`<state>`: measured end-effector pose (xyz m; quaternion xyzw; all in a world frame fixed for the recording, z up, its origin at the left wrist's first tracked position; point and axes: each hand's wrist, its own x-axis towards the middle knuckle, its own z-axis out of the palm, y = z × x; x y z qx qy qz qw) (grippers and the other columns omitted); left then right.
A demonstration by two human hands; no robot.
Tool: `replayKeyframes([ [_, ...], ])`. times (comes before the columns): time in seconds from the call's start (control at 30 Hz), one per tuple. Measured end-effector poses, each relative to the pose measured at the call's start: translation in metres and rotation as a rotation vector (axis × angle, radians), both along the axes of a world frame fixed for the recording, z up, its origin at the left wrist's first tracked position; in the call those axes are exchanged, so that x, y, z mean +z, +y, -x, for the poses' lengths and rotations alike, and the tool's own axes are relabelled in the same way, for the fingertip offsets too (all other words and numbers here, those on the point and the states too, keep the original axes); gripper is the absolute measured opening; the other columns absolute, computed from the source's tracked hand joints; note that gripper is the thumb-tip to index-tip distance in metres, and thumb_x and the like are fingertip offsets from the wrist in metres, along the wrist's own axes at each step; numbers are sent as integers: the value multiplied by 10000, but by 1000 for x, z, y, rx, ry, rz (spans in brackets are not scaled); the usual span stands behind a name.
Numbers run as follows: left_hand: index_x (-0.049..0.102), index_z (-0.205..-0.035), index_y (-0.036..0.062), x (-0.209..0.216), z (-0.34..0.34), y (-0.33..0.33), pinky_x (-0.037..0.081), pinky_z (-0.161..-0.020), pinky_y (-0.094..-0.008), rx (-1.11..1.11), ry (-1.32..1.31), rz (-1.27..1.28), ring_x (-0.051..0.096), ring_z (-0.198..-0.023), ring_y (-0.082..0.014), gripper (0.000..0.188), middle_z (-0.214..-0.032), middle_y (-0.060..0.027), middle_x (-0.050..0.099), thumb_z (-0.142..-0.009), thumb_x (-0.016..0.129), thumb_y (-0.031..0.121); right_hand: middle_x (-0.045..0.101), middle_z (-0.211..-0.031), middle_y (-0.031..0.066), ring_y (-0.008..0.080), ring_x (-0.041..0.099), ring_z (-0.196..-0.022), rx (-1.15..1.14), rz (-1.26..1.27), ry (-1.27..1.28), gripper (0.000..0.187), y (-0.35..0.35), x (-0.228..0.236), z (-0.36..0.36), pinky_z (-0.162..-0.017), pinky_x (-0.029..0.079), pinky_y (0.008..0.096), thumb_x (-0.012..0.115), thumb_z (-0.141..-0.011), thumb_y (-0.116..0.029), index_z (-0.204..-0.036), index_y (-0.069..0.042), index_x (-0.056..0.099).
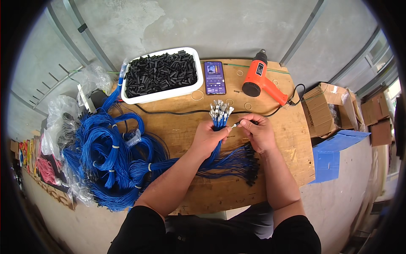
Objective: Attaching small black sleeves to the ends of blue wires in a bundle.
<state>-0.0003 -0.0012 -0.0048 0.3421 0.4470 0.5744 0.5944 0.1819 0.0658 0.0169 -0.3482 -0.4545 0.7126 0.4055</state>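
My left hand (206, 139) is closed round an upright bundle of blue wires (218, 125), whose bare silvery terminals (220, 110) stick up above the fist. One terminal (233, 125) leans out to the right between the two hands. My right hand (259, 133) pinches a small black sleeve (239, 123) at that terminal's tip; whether the sleeve is over it I cannot tell. Below the hands, wire ends with black sleeves (250, 166) fan out to the right. Coiled blue wires (101, 148) with pale ties lie at the left.
A white tub (200, 72) full of short black sleeves stands at the back. Beside it lie a phone (215, 78) and an orange heat gun (259, 78). A black cord (177, 112) crosses the wooden table (292, 148). Cardboard boxes (317, 110) stand to the right.
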Motion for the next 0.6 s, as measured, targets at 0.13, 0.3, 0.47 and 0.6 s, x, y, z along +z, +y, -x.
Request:
replayKeyframes([
  [0.13,638,-833,18,-2,0,0,439,-547,-258,-3,0,-4,562,-591,-106,108,-715,-23,617,-881,719,70,697,-807,27,33,449,-573,2,-4,-13,104,-1,0,1,-494,331,186,729,-892,-67,-979,-17,701],
  [0.3,658,-887,3,-1,0,0,475,-579,-266,-23,-38,1,593,-628,-117,104,-756,-37,638,-890,722,85,684,-789,23,34,444,-563,11,-7,-19,92,0,2,-1,-489,327,186,731,-888,-58,-964,-16,700],
  [0.47,663,-894,-6,-3,-1,0,473,-576,-262,-42,-33,-3,598,-629,-116,112,-745,-44,640,-898,718,91,664,-767,15,33,442,-564,-15,-15,-22,88,7,1,-8,-490,332,185,730,-887,-46,-958,-11,692],
  [0.6,665,-887,-10,-1,0,-1,452,-556,-251,-85,-32,-16,589,-613,-107,112,-717,-44,632,-899,711,91,667,-777,16,35,444,-565,-6,-17,-10,88,5,-1,-4,-494,339,186,729,-888,-46,-960,-11,691],
])
